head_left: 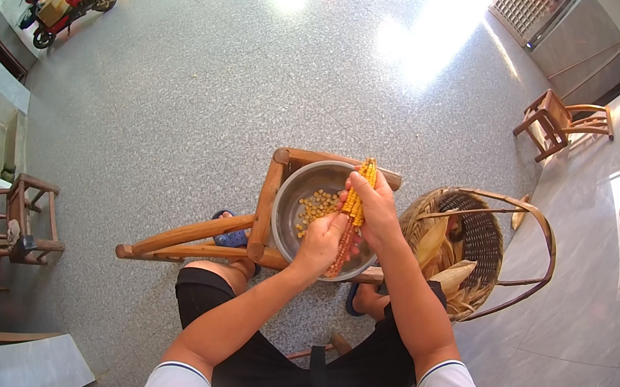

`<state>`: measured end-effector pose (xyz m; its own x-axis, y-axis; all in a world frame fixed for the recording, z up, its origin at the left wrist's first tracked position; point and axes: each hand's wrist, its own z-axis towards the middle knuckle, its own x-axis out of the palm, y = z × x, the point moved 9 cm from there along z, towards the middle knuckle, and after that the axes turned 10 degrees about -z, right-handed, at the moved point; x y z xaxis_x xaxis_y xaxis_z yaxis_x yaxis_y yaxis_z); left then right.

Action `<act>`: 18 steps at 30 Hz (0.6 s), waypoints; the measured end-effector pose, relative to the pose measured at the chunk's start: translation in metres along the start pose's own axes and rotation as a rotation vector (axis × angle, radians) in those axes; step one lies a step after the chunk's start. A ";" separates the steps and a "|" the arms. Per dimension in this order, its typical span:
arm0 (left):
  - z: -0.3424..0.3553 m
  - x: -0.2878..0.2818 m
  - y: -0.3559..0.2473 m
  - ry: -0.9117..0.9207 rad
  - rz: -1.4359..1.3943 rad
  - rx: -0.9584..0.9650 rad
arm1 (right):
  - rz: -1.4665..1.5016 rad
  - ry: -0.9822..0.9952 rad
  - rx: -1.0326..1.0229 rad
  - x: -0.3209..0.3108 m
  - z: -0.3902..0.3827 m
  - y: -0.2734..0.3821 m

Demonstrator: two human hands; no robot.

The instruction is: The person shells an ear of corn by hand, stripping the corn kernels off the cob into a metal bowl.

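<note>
Both my hands are closed round one ear of dried corn (354, 204), tilted over a metal basin (282, 235). Its upper end still carries yellow kernels, while the lower end is a bare reddish cob. My right hand (374, 203) grips the upper part from the right side. Lower down, my left hand (326, 241) presses against it with the thumb side. Loose yellow corn kernels (318, 205) lie on the basin's bottom. The basin rests on a wooden chair (266, 201) that appears laid on its side in front of me.
Right of the basin stands a woven basket (490, 241) with a looped handle, holding corn husks (438, 246). Wooden chairs stand at the left (19, 221) and right (557, 123). A red scooter (70, 10) is far left. My slippered foot (228, 236) is beside the chair.
</note>
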<state>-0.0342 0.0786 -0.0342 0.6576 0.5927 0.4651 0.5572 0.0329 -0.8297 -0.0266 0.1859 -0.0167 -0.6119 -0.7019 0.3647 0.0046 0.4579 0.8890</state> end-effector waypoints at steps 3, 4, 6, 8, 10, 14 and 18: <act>0.001 -0.005 0.009 -0.023 -0.170 -0.055 | 0.010 0.010 -0.005 0.001 0.000 0.000; 0.002 -0.006 0.010 -0.030 -0.216 -0.074 | 0.005 0.010 -0.006 0.001 0.000 0.000; 0.002 -0.006 0.012 -0.037 -0.261 -0.092 | 0.001 0.010 -0.007 0.001 0.001 -0.002; 0.002 -0.004 0.008 -0.042 -0.259 -0.070 | -0.047 0.004 -0.019 0.002 0.000 -0.004; 0.001 -0.002 0.004 -0.050 -0.158 -0.085 | -0.056 0.012 -0.012 0.006 -0.002 -0.005; -0.001 -0.002 0.003 -0.013 -0.101 -0.086 | -0.055 0.006 -0.027 0.006 -0.002 -0.005; -0.001 -0.001 0.001 -0.006 -0.093 -0.065 | -0.051 0.008 -0.025 0.005 -0.002 -0.003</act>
<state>-0.0338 0.0767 -0.0355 0.5987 0.5946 0.5367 0.6471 0.0359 -0.7616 -0.0282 0.1800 -0.0174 -0.6053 -0.7287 0.3204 -0.0066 0.4071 0.9134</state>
